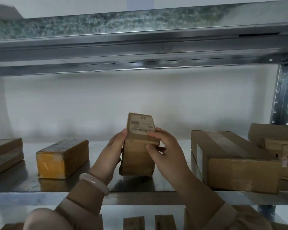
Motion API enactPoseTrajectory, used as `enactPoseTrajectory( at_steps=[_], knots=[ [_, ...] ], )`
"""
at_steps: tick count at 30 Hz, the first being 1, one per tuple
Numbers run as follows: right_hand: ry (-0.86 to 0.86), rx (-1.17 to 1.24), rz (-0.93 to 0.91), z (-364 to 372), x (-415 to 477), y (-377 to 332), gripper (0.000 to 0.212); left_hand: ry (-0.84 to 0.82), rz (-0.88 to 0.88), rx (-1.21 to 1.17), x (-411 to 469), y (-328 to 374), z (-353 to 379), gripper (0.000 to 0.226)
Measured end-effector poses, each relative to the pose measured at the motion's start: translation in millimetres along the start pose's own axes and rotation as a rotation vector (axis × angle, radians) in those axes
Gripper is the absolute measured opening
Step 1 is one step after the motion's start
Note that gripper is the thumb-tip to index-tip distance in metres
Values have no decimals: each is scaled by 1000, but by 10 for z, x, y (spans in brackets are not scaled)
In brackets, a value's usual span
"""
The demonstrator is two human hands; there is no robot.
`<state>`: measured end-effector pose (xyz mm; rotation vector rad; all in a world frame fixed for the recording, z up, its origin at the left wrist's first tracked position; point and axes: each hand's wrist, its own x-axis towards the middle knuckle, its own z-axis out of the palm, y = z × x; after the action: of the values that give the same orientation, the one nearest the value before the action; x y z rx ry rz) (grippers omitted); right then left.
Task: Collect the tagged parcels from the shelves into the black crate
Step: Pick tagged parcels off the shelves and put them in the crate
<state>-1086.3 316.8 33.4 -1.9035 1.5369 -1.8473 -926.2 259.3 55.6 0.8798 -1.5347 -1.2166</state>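
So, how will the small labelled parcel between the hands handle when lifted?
Probably stiff: the labelled parcel keeps square cardboard edges between the left hand and right hand. Likely light, as fingertips alone steady it. It looks tall on a narrow base on the shelf, so a push may tip it.

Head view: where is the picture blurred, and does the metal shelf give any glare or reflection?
In the head view, the upper shelf beam is smeared with blur; the labelled parcel in the left hand and right hand is sharper, its print unreadable; the shelf surface mirrors the yellow-ended parcel softly; light is dim, without strong glare.
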Motion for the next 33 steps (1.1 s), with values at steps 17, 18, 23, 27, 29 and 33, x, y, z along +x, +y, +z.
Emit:
enactPoseTrajectory(
  at_steps=[17,18,23,27,29,33],
  knots=[
    [128,-391,-175,-1082,16,-220,46,454,704,615,74,332,257,50],
    [172,-416,-160,-1247,6,-199,45,461,827,676,17,361,403,52],
    [270,-596,89,-1947,-191,90,42,80,761,560,-175,257,1316,52],
    [245,-591,324,-2222,-361,255,32,-268,380,455,-181,65,1925,45],
    [220,-538,398,-2261,-435,313,29,-357,287,378,-219,-15,2066,31],
    [130,-281,557,-2274,-590,399,50,-248,298,378,-285,-147,2070,53]
  ],
)
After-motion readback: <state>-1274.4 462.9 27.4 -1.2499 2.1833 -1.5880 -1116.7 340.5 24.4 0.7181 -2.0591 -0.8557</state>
